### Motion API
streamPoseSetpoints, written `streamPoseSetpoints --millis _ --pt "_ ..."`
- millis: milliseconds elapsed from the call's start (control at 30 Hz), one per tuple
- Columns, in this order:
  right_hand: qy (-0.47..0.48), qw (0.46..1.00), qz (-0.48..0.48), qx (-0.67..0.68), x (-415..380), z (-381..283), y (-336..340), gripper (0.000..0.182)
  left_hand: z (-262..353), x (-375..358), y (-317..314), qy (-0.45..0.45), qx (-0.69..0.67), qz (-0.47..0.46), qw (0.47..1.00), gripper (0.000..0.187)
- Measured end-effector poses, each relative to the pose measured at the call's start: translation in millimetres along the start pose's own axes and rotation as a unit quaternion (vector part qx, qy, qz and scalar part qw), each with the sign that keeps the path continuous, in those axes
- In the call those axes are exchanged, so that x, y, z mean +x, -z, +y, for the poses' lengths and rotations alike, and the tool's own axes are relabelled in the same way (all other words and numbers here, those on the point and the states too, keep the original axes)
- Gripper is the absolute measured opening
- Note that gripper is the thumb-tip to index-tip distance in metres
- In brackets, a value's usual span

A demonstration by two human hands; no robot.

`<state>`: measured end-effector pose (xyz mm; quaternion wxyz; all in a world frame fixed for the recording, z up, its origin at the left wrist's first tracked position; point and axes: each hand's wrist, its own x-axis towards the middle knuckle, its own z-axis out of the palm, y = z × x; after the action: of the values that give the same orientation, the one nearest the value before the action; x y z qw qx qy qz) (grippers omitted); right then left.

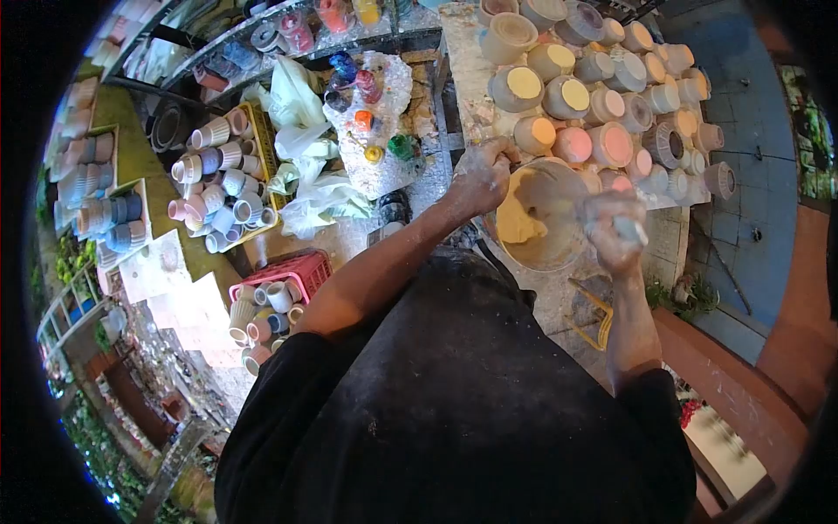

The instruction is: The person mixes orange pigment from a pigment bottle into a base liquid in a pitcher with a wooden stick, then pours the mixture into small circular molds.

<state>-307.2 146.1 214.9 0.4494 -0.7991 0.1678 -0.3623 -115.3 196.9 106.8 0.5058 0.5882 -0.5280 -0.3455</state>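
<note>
A round bucket stands in front of me, with a yellow mass on its left side and duller, tan material across the rest. At its upper left rim is my left hand, dusted with pale powder, its fingers closed on the edge. Over the right side of the bucket, my right hand is a fist, smeared by motion. A pale, blunt end pokes out of that fist; the rest of what it grips is hidden.
Many plaster-like pots, several with yellow, orange or pink tops, crowd the table beyond the bucket. Paint jars stand on a splattered board to the left. A yellow crate and a red crate hold cups.
</note>
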Motion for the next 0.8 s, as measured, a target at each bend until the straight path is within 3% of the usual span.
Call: streamPoseSetpoints --millis 33,133,200,333,433,533,567,667,733,800 --pt "0.007 0.999 0.000 -0.042 9 3 4 0.008 5 1 1 0.018 -0.007 0.000 1.000 0.021" --pt "-0.079 0.993 0.066 0.053 14 36 -26 0.007 8 1 3 0.045 -0.014 -0.012 0.999 0.022" --pt "-0.096 0.990 0.069 0.080 15 24 -48 0.009 10 1 2 0.058 -0.011 -0.022 0.998 0.022" --pt "-0.114 0.964 -0.020 0.241 -23 27 -62 0.014 9 0 1 0.075 -0.020 -0.013 0.997 0.023" --pt "-0.166 0.966 -0.196 -0.017 -34 -9 -33 0.016 9 -3 1 0.070 -0.019 -0.007 0.997 0.023" --pt "-0.008 0.996 -0.074 -0.040 -33 14 -15 0.011 10 1 2 0.057 -0.011 -0.009 0.998 0.022" --pt "0.042 0.993 -0.031 -0.108 -25 21 -15 0.010 11 1 3 0.053 -0.001 -0.015 0.998 0.022" --pt "0.166 0.945 0.058 -0.277 4 33 -26 0.009 11 2 4 -0.001 0.029 -0.013 0.999 0.021" --pt "0.216 0.912 0.064 -0.344 14 31 -43 0.009 9 -1 3 -0.056 0.075 -0.013 0.996 0.020" --pt "0.020 0.990 0.039 -0.135 8 14 -61 0.010 6 -1 3 -0.116 0.147 -0.010 0.982 0.019"
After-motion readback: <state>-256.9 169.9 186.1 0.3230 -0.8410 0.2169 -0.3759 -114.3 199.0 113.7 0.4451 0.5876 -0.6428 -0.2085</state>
